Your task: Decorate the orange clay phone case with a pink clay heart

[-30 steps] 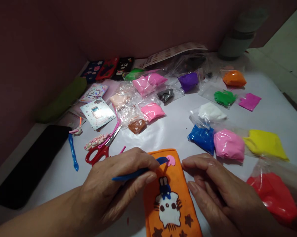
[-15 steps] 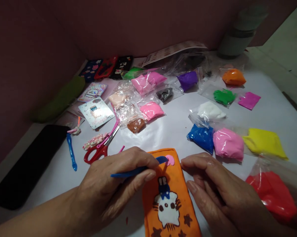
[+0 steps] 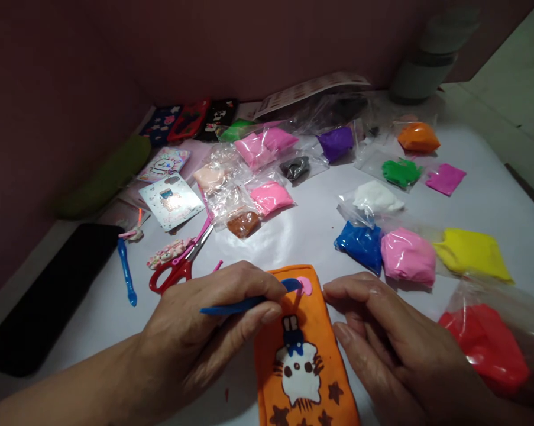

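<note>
A thin blue modelling tool point(image 3: 231, 307) is held in my left hand point(image 3: 204, 322), pinched between thumb and fingers. Its curved tip meets a small pink clay shape point(image 3: 307, 286) near the top of a flat orange clay panel point(image 3: 311, 313). That panel carries a white cat figure point(image 3: 300, 373) with blue clothing, upside down from my side, and several brown stars point(image 3: 335, 391). Beside the panel's right edge rests my right hand point(image 3: 386, 337), its bent index finger and thumb apart, fingertips at the edge and nothing visible between them. The panel's lower end is cut off by the frame.
Red-handled scissors point(image 3: 173, 275), a second blue tool point(image 3: 125, 272) and a black phone-like slab point(image 3: 54, 296) lie left. Bagged clay surrounds the work: blue point(image 3: 359, 245), pink point(image 3: 408, 257), yellow point(image 3: 473, 254), red point(image 3: 484, 346). A bottle point(image 3: 426, 65) stands at the back right.
The view has shifted very slightly. Both hands keep their places, and the tool tip is still at the pink clay, whose notched outline now looks rounder.
</note>
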{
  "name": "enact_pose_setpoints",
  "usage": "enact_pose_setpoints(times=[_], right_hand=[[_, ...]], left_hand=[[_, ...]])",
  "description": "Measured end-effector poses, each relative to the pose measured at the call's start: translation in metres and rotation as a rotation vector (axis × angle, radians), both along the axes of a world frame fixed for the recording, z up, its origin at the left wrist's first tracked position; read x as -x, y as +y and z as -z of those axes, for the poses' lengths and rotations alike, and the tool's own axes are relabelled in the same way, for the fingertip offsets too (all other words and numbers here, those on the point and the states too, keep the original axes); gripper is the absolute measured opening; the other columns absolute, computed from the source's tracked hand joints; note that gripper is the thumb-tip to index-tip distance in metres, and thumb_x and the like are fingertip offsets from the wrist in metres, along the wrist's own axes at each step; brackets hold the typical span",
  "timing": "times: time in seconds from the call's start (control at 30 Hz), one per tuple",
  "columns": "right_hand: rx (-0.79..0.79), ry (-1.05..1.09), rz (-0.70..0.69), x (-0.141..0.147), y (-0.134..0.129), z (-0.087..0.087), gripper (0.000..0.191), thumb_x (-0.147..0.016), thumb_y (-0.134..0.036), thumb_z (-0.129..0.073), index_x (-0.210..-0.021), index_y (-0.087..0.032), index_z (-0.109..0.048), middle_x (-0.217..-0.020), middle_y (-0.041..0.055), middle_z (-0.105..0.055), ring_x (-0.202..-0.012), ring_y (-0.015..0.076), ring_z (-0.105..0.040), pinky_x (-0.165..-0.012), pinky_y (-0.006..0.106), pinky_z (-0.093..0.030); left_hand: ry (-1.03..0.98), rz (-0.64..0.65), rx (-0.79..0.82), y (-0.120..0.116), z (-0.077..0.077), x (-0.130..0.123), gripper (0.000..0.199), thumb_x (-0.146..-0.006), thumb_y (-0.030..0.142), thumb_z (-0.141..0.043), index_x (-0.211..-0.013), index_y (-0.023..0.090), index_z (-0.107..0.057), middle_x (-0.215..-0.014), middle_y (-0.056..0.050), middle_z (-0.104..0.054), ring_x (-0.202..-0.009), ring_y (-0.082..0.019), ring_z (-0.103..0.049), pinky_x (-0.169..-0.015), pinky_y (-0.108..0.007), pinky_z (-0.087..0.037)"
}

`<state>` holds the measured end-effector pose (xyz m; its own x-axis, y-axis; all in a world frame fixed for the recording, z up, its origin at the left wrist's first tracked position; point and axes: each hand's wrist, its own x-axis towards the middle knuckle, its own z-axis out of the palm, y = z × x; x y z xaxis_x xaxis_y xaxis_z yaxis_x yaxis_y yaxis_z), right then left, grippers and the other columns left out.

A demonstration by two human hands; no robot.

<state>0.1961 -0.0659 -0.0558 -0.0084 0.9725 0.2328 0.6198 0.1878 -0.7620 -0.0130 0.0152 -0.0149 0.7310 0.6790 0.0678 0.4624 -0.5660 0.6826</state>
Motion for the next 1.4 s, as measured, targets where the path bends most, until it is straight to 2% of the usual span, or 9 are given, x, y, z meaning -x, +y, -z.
enact_pose_setpoints(times=[0.27,0.4,0.47,0.6,0.8,1.0,1.17,1.33,1.4], right_hand=[[0.011,-0.004,-0.009,-0.0006,0.0012,-0.0031,0.019,-0.085,-0.014,-0.049,-0.100,-0.024,-0.055,-0.081,0.0003,-0.064,-0.056,0.0120,-0.061,-0.042,0.020,-0.046],[0.011,-0.007,-0.004,-0.0013,0.0013,-0.0020,0.020,-0.085,-0.014,-0.049,-0.100,-0.025,-0.055,-0.081,-0.0013,-0.064,-0.046,0.0090,-0.054,-0.038,0.019,-0.044],[0.010,-0.003,0.001,-0.0012,0.0009,-0.0008,0.020,-0.085,-0.014,-0.048,-0.101,-0.025,-0.055,-0.081,-0.0008,-0.065,-0.047,0.0098,-0.055,-0.040,0.020,-0.045],[-0.002,-0.008,0.003,-0.0009,0.0001,0.0005,0.021,-0.085,-0.014,-0.048,-0.102,-0.024,-0.055,-0.083,0.0004,-0.065,-0.057,0.0123,-0.061,-0.044,0.021,-0.048],[0.015,-0.041,0.009,-0.0012,-0.0008,-0.0012,0.021,-0.086,-0.015,-0.048,-0.103,-0.025,-0.053,-0.082,-0.0007,-0.063,-0.052,0.0104,-0.058,-0.040,0.020,-0.044],[0.045,-0.034,0.013,-0.0003,-0.0011,-0.0018,0.020,-0.086,-0.017,-0.049,-0.104,-0.026,-0.053,-0.085,-0.0001,-0.064,-0.053,0.0111,-0.059,-0.044,0.021,-0.047],[0.030,-0.006,0.014,0.0005,-0.0005,-0.0010,0.019,-0.087,-0.017,-0.046,-0.102,-0.025,-0.054,-0.087,0.0006,-0.065,-0.059,0.0120,-0.062,-0.057,0.024,-0.054],[0.008,-0.027,0.010,-0.0009,-0.0014,0.0018,0.024,-0.085,-0.014,-0.046,-0.105,-0.027,-0.053,-0.084,-0.0027,-0.064,-0.056,0.0110,-0.060,-0.056,0.024,-0.053],[0.009,-0.028,0.008,-0.0012,-0.0019,0.0023,0.025,-0.085,-0.014,-0.046,-0.106,-0.027,-0.053,-0.087,-0.0021,-0.065,-0.057,0.0113,-0.060,-0.054,0.024,-0.052]], left_hand=[[-0.015,-0.011,0.002,0.0000,0.0002,-0.0034,0.017,-0.091,0.013,-0.053,-0.102,0.025,-0.060,-0.090,0.004,-0.070,-0.079,-0.007,-0.068,-0.069,-0.009,-0.052],[-0.091,-0.073,-0.009,-0.0049,0.0015,-0.0018,0.019,-0.092,0.014,-0.052,-0.103,0.029,-0.058,-0.091,0.006,-0.068,-0.080,-0.007,-0.067,-0.068,-0.009,-0.052],[-0.094,-0.097,-0.020,-0.0061,0.0013,-0.0015,0.020,-0.092,0.015,-0.051,-0.104,0.030,-0.057,-0.092,0.007,-0.068,-0.079,-0.007,-0.066,-0.067,-0.009,-0.052],[-0.061,-0.072,-0.038,-0.0049,0.0014,-0.0029,0.018,-0.093,0.016,-0.051,-0.103,0.029,-0.056,-0.091,0.006,-0.068,-0.078,-0.007,-0.066,-0.067,-0.010,-0.052],[-0.060,-0.060,-0.039,-0.0031,0.0019,-0.0042,0.019,-0.093,0.015,-0.051,-0.104,0.029,-0.056,-0.092,0.006,-0.068,-0.079,-0.007,-0.066,-0.069,-0.009,-0.051],[-0.036,-0.056,-0.022,-0.0003,0.0016,-0.0025,0.018,-0.092,0.016,-0.052,-0.103,0.028,-0.057,-0.091,0.006,-0.069,-0.079,-0.007,-0.066,-0.068,-0.010,-0.051],[-0.036,-0.041,-0.010,0.0003,0.0019,-0.0039,0.018,-0.092,0.015,-0.052,-0.103,0.028,-0.058,-0.090,0.006,-0.069,-0.078,-0.007,-0.067,-0.068,-0.011,-0.052],[-0.114,-0.187,-0.011,-0.0054,0.0011,-0.0058,0.015,-0.093,0.019,-0.052,-0.099,0.030,-0.059,-0.088,0.007,-0.068,-0.077,-0.008,-0.066,-0.064,-0.011,-0.051],[-0.123,-0.187,-0.023,-0.0057,0.0006,-0.0051,0.015,-0.093,0.019,-0.052,-0.099,0.031,-0.059,-0.088,0.008,-0.068,-0.077,-0.007,-0.066,-0.064,-0.010,-0.051]])
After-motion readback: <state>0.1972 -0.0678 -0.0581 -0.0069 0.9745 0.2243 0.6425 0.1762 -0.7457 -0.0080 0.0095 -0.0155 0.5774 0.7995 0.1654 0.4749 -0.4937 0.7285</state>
